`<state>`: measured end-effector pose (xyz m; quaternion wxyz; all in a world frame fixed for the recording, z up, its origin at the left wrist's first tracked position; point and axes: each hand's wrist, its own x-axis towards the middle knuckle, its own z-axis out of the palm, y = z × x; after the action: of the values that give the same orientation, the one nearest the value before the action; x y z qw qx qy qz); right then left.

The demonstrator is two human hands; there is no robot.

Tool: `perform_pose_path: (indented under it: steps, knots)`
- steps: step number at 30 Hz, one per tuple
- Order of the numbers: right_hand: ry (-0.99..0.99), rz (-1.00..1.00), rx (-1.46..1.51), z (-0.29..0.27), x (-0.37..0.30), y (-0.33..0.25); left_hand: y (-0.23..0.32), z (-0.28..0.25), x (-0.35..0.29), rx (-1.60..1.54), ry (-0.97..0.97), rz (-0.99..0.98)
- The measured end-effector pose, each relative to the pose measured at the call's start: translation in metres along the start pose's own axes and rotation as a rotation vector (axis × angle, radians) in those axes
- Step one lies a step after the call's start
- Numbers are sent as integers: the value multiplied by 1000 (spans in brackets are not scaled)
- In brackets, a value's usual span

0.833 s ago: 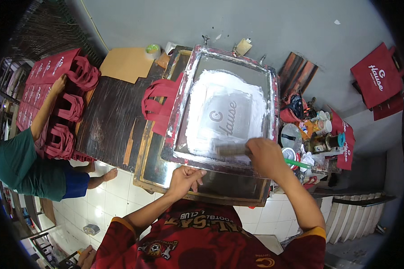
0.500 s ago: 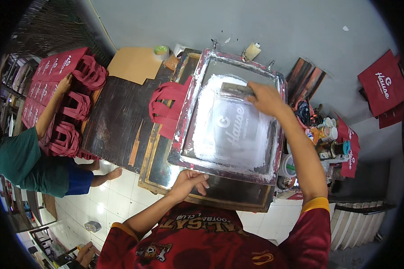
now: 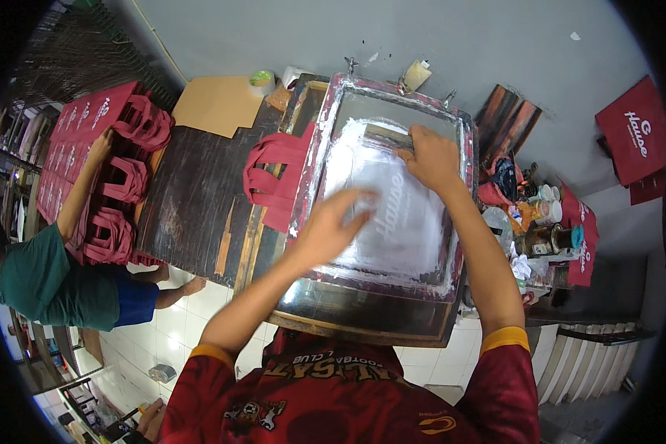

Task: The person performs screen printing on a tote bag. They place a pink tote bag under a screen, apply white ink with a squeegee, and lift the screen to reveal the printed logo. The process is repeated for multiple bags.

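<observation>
Here's the squeegee [image 3: 386, 136], up at the far part of the white-smeared mesh, and the right hand [image 3: 435, 159] has its fingers clamped around the squeegee's end! Left hand [image 3: 331, 223] is blurred over the printing screen [image 3: 387, 286], fingers spread and holding nothing; whether they touch the mesh, I can't tell. Red handles [image 3: 268, 174] poke out from the screen's left side. Beyond, the dark table [image 3: 192, 185] carries cardboard [image 3: 218, 105], a co-worker [image 3: 37, 277] reaches to stacked red bags [image 3: 70, 159], and a grey wall [image 3: 451, 37] backs it all.
</observation>
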<state>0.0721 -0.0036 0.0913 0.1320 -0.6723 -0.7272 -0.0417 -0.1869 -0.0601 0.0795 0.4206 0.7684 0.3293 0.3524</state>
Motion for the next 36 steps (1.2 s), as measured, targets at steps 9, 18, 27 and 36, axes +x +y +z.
perform_pose_path:
  steps: [9, 18, 27, 36]
  knots:
    - [-51, -59, 4, -4, -52, -23, -32, -17, 77, 507, -114, 160]
    - [-70, -96, 64, -20, -138, -65, -1, -15, -20, 425, -129, 198]
    - [-64, -103, 74, -24, -174, -82, 7, -6, -80, 396, -40, 60]
    - [-111, -186, 55, -32, -170, -74, -8, -14, -145, 605, 35, -58]
